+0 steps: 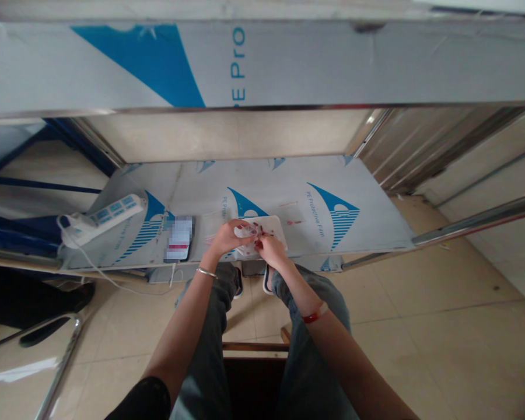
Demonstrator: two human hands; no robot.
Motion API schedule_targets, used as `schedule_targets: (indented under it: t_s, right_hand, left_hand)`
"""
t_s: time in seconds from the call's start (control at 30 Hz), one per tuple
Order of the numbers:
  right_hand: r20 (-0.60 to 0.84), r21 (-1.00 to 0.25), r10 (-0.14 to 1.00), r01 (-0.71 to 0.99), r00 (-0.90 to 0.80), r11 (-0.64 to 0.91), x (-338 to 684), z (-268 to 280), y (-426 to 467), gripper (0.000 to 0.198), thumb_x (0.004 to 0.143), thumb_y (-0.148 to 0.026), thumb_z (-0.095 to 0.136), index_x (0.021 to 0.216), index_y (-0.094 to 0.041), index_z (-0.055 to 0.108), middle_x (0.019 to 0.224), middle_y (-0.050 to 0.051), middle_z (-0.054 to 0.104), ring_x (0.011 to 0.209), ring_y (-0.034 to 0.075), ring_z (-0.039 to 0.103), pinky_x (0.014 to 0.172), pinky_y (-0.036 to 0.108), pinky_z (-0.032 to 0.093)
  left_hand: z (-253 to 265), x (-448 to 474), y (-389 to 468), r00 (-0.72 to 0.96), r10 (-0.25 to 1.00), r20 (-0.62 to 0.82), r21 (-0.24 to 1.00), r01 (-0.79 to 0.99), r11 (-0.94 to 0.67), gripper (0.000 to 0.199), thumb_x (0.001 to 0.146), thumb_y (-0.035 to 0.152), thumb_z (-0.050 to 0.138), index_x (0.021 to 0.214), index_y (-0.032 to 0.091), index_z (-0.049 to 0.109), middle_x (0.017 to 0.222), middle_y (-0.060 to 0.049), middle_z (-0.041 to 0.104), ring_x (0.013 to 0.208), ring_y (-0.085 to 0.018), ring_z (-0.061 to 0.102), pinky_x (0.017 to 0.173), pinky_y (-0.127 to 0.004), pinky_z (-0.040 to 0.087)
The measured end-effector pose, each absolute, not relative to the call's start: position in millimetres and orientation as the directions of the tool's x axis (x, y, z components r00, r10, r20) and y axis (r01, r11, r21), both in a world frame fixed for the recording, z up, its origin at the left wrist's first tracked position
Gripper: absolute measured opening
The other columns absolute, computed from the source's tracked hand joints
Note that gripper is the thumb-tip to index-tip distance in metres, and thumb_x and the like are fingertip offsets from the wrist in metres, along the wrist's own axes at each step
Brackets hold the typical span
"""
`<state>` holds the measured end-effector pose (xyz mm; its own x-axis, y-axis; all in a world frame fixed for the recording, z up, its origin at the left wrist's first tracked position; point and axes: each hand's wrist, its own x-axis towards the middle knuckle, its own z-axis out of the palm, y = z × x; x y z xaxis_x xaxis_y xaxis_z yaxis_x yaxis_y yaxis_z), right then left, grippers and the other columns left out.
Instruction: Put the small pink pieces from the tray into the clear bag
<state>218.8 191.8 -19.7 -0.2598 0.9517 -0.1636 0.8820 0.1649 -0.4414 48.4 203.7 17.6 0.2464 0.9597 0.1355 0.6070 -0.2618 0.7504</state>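
Note:
My left hand [228, 238] is closed, thumb and fingers pinching a small see-through piece [246, 231] that looks like a clear plastic bag. Right beside it, the fingers of my right hand [271, 249] are bent together at the edge of that piece; what exactly they grip is too small to make out. Both hands are over a white tray [279, 224] near the front edge of the shelf. Small dark red bits show around the fingertips, and part of the tray is hidden under the hands.
The film-covered shelf [280, 181] carries a phone [180, 238] on a white cable and a white power strip [109, 219] at left. Thin pinkish strips [289, 204] lie beyond the tray. A higher film-covered board [289, 70] crosses in front. Another person's foot [76, 297] shows at far left.

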Motion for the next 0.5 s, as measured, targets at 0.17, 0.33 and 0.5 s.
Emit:
schedule_targets:
  t_s: [0.17,0.33,0.5]
  right_hand:
    - [0.041,-0.591,0.991,0.796,-0.127,0.126,224.0,-15.2,197.2,0.019,0.087,-0.029,0.055,0.095,-0.018,0.068,0.096,0.008,0.067,0.089,0.019,0.062,0.076,0.026,0.045]
    - [0.396,-0.733,0.916,0.622,0.064,0.274,225.8,-4.1,198.2,0.022,0.09,-0.032,0.05,0.091,-0.017,0.066,0.096,0.009,0.062,0.097,0.019,0.057,0.089,0.031,0.043]
    - [0.462,-0.743,0.885,0.516,-0.067,0.427,222.0,-3.7,195.7,0.019,0.087,-0.035,0.056,0.084,-0.019,0.066,0.095,0.008,0.06,0.097,0.02,0.056,0.088,0.034,0.045]
  left_hand:
    - [11.8,47.2,204.3,0.266,0.953,0.143,0.753,0.596,-0.279,0.039,0.068,0.047,0.073,0.096,0.02,0.068,0.1,-0.005,0.071,0.094,-0.022,0.066,0.088,-0.035,0.049]
    - [7.0,47.0,205.3,0.291,0.946,0.139,0.748,0.595,-0.293,0.038,0.067,0.04,0.074,0.098,0.02,0.067,0.103,-0.006,0.071,0.096,-0.023,0.065,0.089,-0.034,0.049]
    - [7.5,46.5,205.6,0.3,0.944,0.14,0.746,0.595,-0.3,0.038,0.068,0.041,0.073,0.098,0.017,0.068,0.1,-0.006,0.071,0.093,-0.022,0.066,0.087,-0.033,0.049]
